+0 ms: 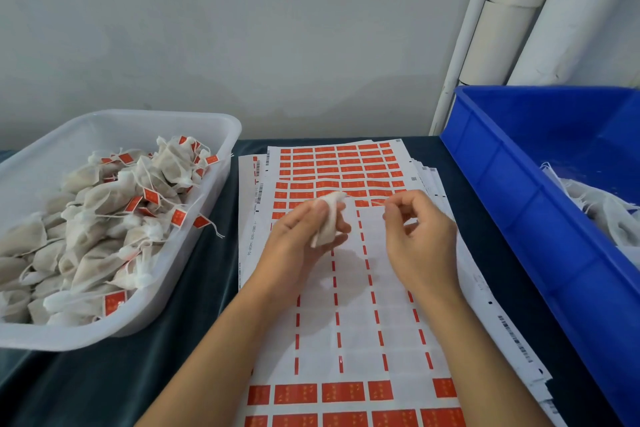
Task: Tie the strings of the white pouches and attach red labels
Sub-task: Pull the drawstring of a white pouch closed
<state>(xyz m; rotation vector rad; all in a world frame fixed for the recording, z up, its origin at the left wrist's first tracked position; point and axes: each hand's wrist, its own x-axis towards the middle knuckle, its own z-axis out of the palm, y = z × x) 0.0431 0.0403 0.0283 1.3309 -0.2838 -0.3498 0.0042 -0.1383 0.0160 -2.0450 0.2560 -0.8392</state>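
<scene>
The left hand (304, 229) gripped a white pouch (329, 218), fingers curled round its body, holding it above the sheet of red labels (341, 170) on the worktop (214, 270). Just to its right, the right hand (420, 229) pinched the pouch's string (363, 199) between thumb and fingertip and drew it taut sideways. To my eye this was the tying step: the neck looked not yet cinched, and no label hung from the string. Next, I judged, the string wanted knotting, then a label peeling from the rows just beyond the hands. Finished pouches lay in the clear tub (221, 135) well off to the left hand's side; untied ones sat in the blue crate (512, 184) beyond the right.
</scene>
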